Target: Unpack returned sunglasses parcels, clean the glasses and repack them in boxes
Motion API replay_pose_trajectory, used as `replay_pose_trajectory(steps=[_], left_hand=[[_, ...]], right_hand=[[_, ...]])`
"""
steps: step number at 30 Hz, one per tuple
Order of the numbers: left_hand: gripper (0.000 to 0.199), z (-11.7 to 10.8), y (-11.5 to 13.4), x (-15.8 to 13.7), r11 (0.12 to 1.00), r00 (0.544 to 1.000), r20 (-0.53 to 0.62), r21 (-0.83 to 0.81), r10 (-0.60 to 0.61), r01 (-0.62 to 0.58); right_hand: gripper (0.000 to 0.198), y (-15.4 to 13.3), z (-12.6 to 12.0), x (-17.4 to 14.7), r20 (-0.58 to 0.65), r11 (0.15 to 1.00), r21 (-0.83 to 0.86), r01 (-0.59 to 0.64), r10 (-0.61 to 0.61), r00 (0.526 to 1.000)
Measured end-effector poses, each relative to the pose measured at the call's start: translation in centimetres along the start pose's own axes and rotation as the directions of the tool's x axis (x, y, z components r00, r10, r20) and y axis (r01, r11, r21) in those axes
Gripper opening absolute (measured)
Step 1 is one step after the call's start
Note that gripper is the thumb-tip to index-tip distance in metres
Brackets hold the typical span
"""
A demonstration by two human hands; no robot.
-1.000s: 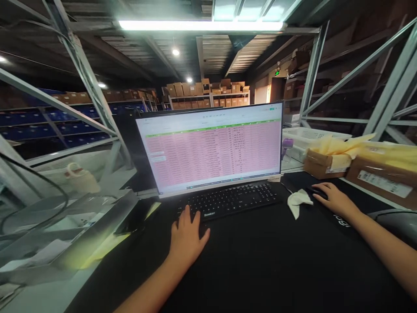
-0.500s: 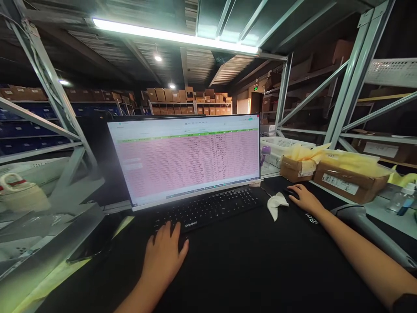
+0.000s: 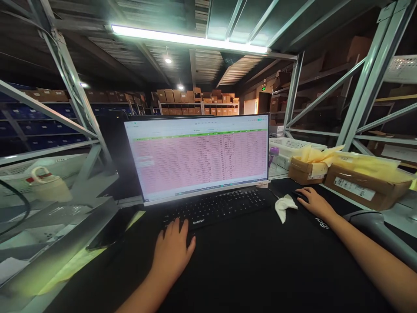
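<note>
My left hand (image 3: 173, 247) lies palm down with its fingers spread, the fingertips at the lower left edge of a black keyboard (image 3: 221, 208). On the dark mat (image 3: 241, 265), my right hand (image 3: 315, 203) curves over a black computer mouse, which is mostly hidden under the fingers and hard to make out against the mat. Behind the keyboard stands a monitor (image 3: 202, 161) showing a pink spreadsheet with a green header row. A crumpled white tissue (image 3: 286, 208) sits just left of my right hand.
A grey handheld scanner (image 3: 368, 219) lies by my right forearm. Cardboard boxes (image 3: 365, 180) with yellow packets stand at the right, near a white basket (image 3: 286, 148). A dark phone-like slab (image 3: 110, 230) and a cream bag (image 3: 48, 187) are at left. Metal shelf posts (image 3: 295, 89) frame the desk.
The whole view has shifted, so everything appears farther right. Both hands keep their places at the keyboard and the mouse. A dark curved cable now shows at the left edge.
</note>
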State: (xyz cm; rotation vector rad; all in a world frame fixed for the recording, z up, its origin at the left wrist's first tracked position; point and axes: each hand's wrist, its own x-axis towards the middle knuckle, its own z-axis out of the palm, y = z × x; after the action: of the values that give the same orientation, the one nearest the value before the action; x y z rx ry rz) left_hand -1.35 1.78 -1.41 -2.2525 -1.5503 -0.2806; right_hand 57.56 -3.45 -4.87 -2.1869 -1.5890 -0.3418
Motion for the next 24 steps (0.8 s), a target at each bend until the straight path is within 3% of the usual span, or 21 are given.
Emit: replay_pose_trajectory(steps=[12,20,24], left_hand=[[0.052,-1.0,0.3,-0.5,0.997,0.999,0.010,-0.073,-0.036,0.036],[0.056,-1.1,0.5,-0.8,0.992,0.998,0.018,-0.116,-0.052,0.053],[0.056,-1.1,0.5,-0.8,0.990,0.998,0.035,-0.129,-0.054,0.058]], right_hand=[[0.060,0.2,-0.3,-0.2,-0.012,1.000,0.017,0.012,-0.012,1.000],[0.058,4.4,2.7,1.4,0.014,0.992,0.066,0.110,-0.112,0.994],[0.054,4.8,2.8,1.2,0.024,0.990,0.074,0.116,-0.118,0.993]])
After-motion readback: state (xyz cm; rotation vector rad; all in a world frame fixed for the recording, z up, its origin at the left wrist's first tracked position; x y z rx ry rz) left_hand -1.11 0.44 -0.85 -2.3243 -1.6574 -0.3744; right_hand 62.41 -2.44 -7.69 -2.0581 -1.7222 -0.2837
